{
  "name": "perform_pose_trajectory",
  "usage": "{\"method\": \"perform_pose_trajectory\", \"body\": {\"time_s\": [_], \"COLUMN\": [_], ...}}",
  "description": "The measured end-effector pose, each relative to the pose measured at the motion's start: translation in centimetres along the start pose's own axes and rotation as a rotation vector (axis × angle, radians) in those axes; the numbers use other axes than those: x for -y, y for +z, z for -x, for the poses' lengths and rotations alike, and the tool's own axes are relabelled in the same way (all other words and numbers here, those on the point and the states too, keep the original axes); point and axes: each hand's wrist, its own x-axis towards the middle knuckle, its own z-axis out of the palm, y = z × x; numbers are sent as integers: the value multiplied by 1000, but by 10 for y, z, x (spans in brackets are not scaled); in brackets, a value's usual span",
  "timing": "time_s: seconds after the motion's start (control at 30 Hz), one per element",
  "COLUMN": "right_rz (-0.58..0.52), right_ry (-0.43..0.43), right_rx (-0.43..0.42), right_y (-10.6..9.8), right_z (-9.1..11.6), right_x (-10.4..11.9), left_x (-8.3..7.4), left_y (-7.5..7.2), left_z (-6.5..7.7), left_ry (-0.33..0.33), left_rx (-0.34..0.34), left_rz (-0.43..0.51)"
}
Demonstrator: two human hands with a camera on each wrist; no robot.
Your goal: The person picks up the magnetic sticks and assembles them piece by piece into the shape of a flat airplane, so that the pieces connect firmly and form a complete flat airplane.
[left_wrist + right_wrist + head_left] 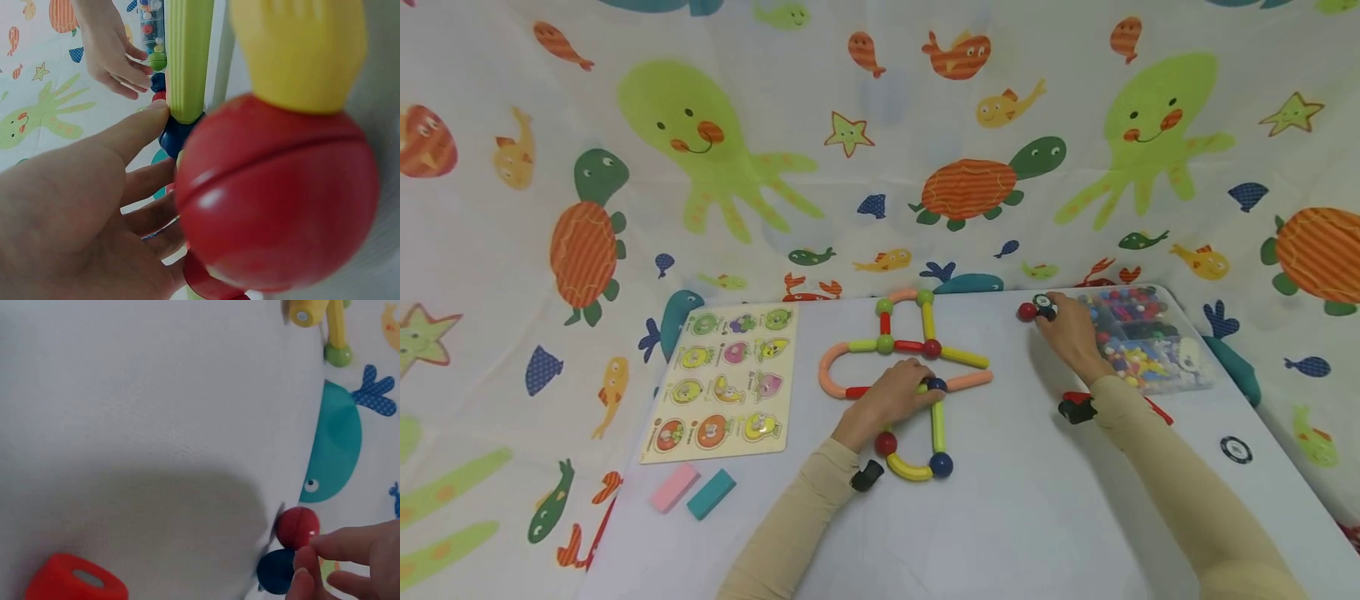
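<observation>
My left hand (891,396) pinches a dark blue ball (937,384) between thumb and fingers. This ball joins a lime stick (938,427) and a peach stick (968,381) in a flat figure of magnetic sticks and balls. In the left wrist view, a large red ball (281,194) under a yellow piece (300,50) partly hides the fingers. At the back right, fingertips of my right hand (1067,329) are right at a red ball (297,527) and a dark blue ball (276,572) that sit side by side; its fingers are only loosely bent.
A clear box (1180,367) of small coloured pieces stands right of my right hand. A red piece (75,581) lies beneath that forearm, and a round black-and-white chip (1236,450) farther right. On the left are a fruit puzzle board (681,383), a pink block (675,488) and a teal block (711,494).
</observation>
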Motion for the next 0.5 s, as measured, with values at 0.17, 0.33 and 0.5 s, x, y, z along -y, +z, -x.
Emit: {"method": "perform_pose_trajectory", "body": {"time_s": [0.17, 0.33, 0.5], "right_rz": [49, 77, 87], "right_ry": [28, 32, 36], "right_rx": [67, 85, 124], "right_y": [2, 3, 5], "right_z": [-1, -1, 5], "right_x": [-4, -8, -7], "left_x": [-1, -1, 0], "left_y": [2, 1, -1], "left_z": [0, -1, -2], "left_ry": [4, 2, -14], "left_rx": [2, 1, 8], "left_rz": [-3, -13, -13]}}
